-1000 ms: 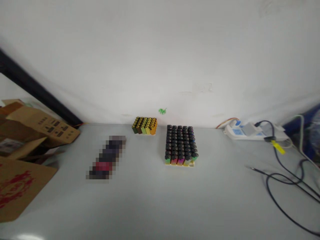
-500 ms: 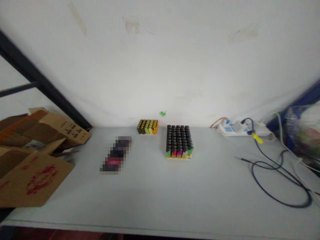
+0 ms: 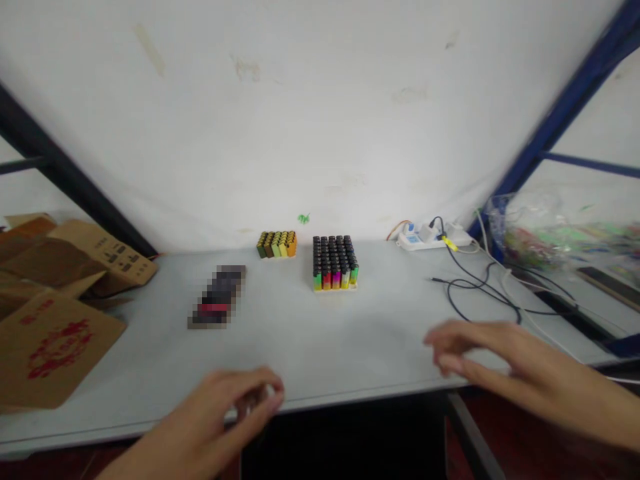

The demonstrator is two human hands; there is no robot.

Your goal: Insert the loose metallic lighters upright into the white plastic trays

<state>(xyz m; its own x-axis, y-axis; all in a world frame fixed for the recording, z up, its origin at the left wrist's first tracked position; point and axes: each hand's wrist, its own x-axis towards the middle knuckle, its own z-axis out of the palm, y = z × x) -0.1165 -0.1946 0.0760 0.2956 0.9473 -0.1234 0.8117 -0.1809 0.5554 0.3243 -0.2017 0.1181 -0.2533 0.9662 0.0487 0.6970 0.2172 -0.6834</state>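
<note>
My left hand [image 3: 225, 410] is over the table's front edge at lower centre-left, its fingers curled loosely and a small gap before the thumb; I see nothing held. On the right, my right hand [image 3: 493, 353] reaches in above the table, thumb and fingers slightly apart, with no object between them. Beyond the hands, a block of upright lighters [image 3: 335, 260] with black tops and coloured bodies stands in a white tray near the wall. Left of it is a smaller block of yellow, orange and green lighters [image 3: 277, 245]. Neither hand touches them.
Opened cardboard boxes [image 3: 60, 347] fill the left end of the table. A pixelated dark item [image 3: 219, 297] lies left of centre. At the back right are a white power strip [image 3: 425, 241], a coiled black cable [image 3: 480, 288] and a plastic bag [image 3: 530, 220].
Both my hands have come into view from below and from the right. The view has shifted right, so the table items appear further left; more of the right side shows.
</note>
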